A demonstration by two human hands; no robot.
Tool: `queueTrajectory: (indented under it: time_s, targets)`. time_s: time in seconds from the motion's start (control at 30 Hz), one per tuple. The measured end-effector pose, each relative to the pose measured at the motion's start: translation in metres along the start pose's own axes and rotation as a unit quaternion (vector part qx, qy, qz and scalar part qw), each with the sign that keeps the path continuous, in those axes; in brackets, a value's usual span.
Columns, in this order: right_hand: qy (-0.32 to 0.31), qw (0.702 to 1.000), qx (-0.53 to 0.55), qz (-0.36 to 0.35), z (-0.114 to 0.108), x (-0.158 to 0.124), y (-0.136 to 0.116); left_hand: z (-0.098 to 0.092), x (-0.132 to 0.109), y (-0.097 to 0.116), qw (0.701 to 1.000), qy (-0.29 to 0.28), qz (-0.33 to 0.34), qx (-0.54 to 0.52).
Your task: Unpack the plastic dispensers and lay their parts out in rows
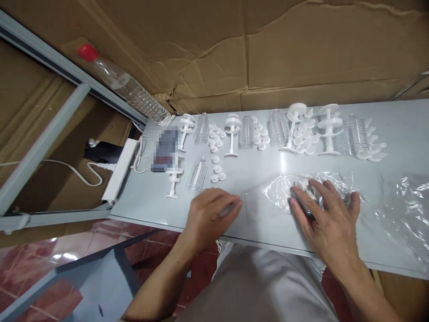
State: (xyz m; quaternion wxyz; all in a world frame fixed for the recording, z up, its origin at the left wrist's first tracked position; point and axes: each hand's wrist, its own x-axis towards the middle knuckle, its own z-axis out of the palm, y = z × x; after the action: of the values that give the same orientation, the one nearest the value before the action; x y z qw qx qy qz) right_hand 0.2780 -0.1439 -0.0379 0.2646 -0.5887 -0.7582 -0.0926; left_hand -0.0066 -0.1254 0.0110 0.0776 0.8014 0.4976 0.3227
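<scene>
My right hand lies over a clear plastic bag, its bent fingers gripping the bag and the contents under them. White parts and something dark show through the film; the rest is hidden by my fingers. Just left of the bag's flat end, my left hand is closed, thumb against fingertips; whatever it may pinch is not visible. Beyond it lie a clear ribbed plastic bottle, a white plunger-like part and several small white caps.
Along the table's back stand groups of white plunger-like parts, clear ribbed bottles and white caps. A blurred phone-like object, water bottle and power strip are left. Another clear bag lies right.
</scene>
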Motion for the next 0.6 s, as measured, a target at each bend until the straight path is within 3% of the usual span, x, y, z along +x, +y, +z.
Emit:
queueTrajectory:
  time_s: [0.1, 0.17, 0.27, 0.33, 0.5, 0.6]
  targets:
    - [-0.003, 1.000, 0.000, 0.006, 0.001, -0.002, 0.002, 0.008, -0.003, 0.013, 0.993, -0.109, -0.013, -0.053]
    - [-0.003, 1.000, 0.008, 0.014, 0.002, -0.003, 0.002, 0.010, 0.000, 0.019, 0.992, -0.102, -0.026, -0.074]
    - [0.006, 0.999, 0.034, 0.035, 0.002, -0.004, 0.001, 0.005, 0.008, 0.025, 0.993, -0.019, -0.071, -0.097]
    - [0.005, 0.997, 0.049, 0.051, 0.002, -0.004, 0.000, 0.000, 0.011, 0.028, 0.991, 0.008, -0.088, -0.105]
    - [0.001, 0.995, 0.069, 0.066, 0.000, -0.002, -0.001, 0.008, 0.010, 0.029, 0.993, -0.083, -0.049, -0.068]
    - [0.006, 0.996, 0.075, 0.057, 0.000, -0.002, 0.000, 0.019, 0.012, 0.029, 0.996, -0.083, -0.034, 0.017]
